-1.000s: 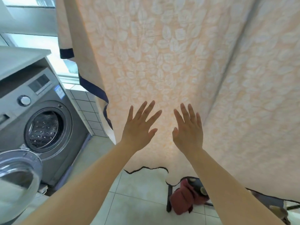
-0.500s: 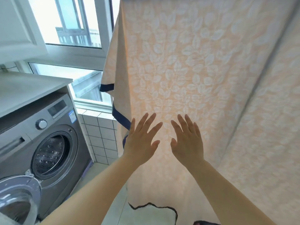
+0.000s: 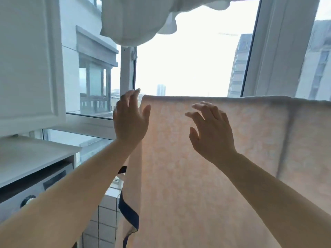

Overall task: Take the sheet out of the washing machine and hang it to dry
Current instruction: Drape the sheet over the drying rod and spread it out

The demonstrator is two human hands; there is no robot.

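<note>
The peach sheet with a dark blue border hangs folded over a line hidden under its top fold, which runs across the middle of the view in front of the window. My left hand is raised at the sheet's top left corner, fingers loosely spread, holding nothing. My right hand hovers in front of the sheet just below the fold, fingers slightly bent and empty. Whether either hand touches the cloth is unclear. The washing machine shows only its top panel and knob at the lower left.
A white garment hangs overhead at the top centre. A white cabinet door stands at the upper left above a white counter. Window frames and a tiled wall lie behind the sheet.
My view has tilted up from the sheet's lower part to its top fold. Both hands have risen with it, from flat in front of the cloth's middle up to the fold.
</note>
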